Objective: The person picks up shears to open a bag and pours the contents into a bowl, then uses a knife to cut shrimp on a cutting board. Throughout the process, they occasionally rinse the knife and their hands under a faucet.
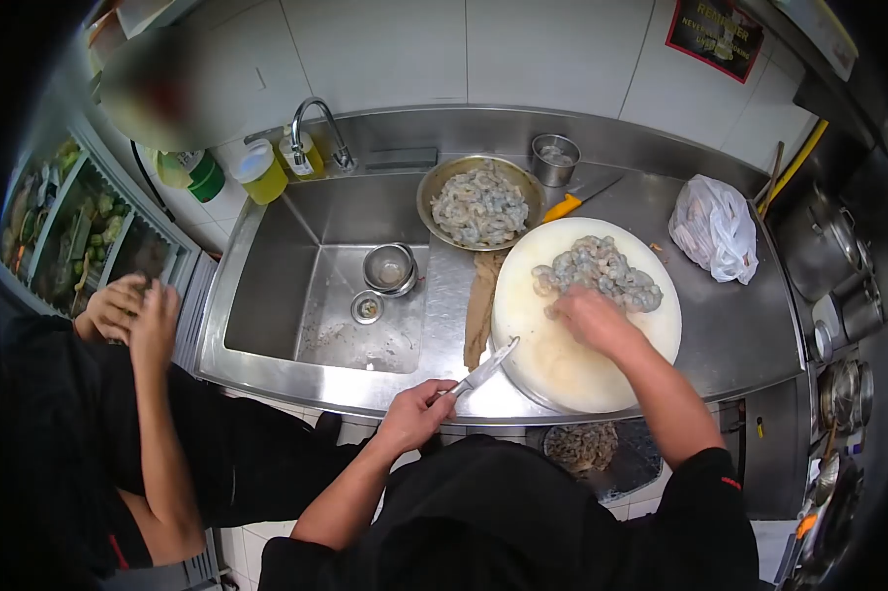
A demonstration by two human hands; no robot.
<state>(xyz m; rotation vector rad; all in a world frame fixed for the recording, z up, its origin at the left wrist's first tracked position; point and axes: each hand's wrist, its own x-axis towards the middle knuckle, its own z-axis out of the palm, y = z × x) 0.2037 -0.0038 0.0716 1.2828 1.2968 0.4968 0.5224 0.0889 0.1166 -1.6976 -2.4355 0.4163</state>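
A small knife (485,365) is held in my left hand (414,416), its blade pointing up and right over the counter's front edge, near a round white cutting board (602,369). My right hand (587,320) reaches onto the board with its fingers pressed together at the lower left edge of a pile of peeled shrimp (606,271). What its fingertips hold, if anything, is hidden. Behind and left of the board, a metal bowl (426,202) holds more shrimp (480,204). A yellow-handled knife (564,206) lies behind the board.
On the left are a sink (355,325) with small metal bowls (390,268) and a co-worker's hands (134,310). A brown cloth (481,305) lies beside the board. A plastic bag (715,229) and a metal cup (555,163) stand on the counter.
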